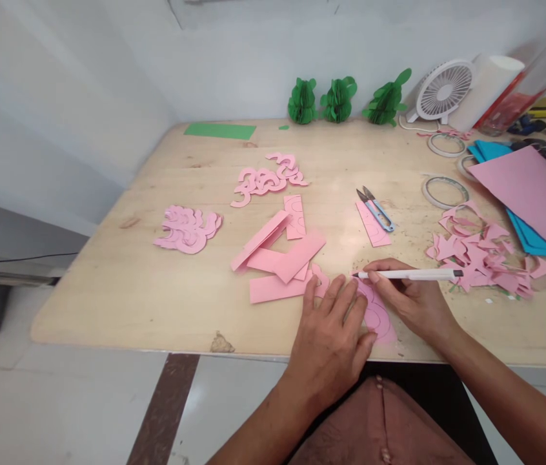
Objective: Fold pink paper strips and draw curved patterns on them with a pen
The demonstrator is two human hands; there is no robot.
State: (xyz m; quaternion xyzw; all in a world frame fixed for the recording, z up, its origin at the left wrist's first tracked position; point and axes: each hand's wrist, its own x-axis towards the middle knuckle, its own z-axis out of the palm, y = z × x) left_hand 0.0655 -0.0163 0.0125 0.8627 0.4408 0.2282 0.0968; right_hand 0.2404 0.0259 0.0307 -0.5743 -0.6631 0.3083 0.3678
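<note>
A white pen is held in my right hand, its dark tip at the top edge of a pink paper piece with curved outlines drawn on it. My left hand lies flat with its fingers spread, pressing that piece and a scalloped pink cutout to the table. Just left of my fingertips are several folded pink strips. Beyond them rests another marked strip. Small blue-handled snips lie on a marked pink strip ahead of my right hand.
Pink cutouts lie in a stack and a loose group on the wooden table. Pink scraps, tape rolls and pink sheets are at right. Green paper figures and a fan stand behind.
</note>
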